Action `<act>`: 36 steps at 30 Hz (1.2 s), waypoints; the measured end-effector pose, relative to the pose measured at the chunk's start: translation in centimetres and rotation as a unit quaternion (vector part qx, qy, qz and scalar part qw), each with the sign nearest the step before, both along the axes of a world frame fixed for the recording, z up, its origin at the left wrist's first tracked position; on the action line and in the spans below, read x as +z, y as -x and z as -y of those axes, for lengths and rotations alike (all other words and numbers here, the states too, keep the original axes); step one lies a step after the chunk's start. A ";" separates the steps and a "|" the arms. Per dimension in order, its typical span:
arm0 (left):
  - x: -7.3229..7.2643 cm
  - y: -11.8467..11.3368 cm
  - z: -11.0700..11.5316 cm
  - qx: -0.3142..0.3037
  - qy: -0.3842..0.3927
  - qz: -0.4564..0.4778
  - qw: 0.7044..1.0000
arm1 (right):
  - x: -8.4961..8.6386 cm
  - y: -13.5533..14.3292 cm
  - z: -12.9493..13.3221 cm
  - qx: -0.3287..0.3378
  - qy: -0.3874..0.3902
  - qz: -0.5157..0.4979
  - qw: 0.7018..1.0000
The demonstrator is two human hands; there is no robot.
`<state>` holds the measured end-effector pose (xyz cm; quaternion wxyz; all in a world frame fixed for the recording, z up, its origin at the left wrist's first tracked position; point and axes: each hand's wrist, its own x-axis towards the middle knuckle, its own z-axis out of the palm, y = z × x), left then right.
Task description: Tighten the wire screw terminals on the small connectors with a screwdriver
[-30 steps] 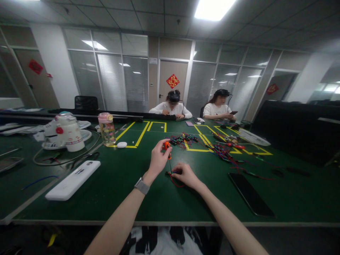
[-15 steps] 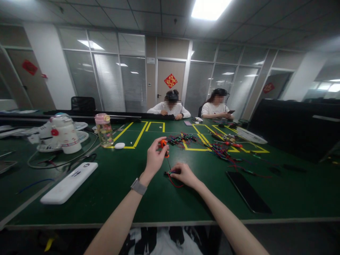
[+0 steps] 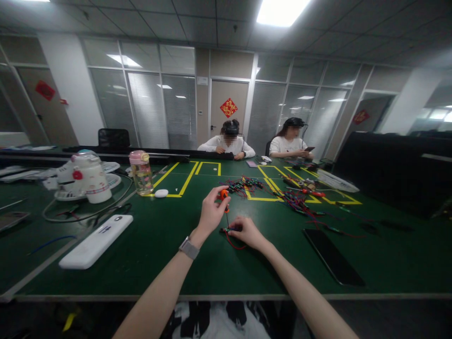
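Observation:
My left hand (image 3: 213,210) is closed around the orange-and-black handle of a screwdriver (image 3: 224,194). The screwdriver stands nearly upright, its thin shaft pointing down at a small circuit board (image 3: 223,230) on the green table. My right hand (image 3: 247,230) pinches that board at its right end and rests on the table. A red wire loops out from the board toward me. Fingers hide part of the board, and the screwdriver's tip is too small to make out clearly against it.
Behind my hands lies a heap of wired circuit boards (image 3: 247,186), with another pile (image 3: 294,200) to its right. A black phone (image 3: 332,256) lies at right, a white power bank (image 3: 97,242) at left. Bottles (image 3: 141,174) stand further left. Two people sit across the table (image 3: 148,278).
The screwdriver has swung from a slight lean to nearly upright as my left hand moved a little right. My right hand keeps its hold on the board. The view has shifted slightly.

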<state>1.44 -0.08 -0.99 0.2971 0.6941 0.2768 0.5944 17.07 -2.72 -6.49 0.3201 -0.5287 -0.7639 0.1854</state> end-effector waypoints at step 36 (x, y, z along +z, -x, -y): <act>0.1 0.1 0.1 -0.003 -0.027 -0.019 0.999 | -0.1 -0.1 -0.1 0.005 0.003 -0.012 1.000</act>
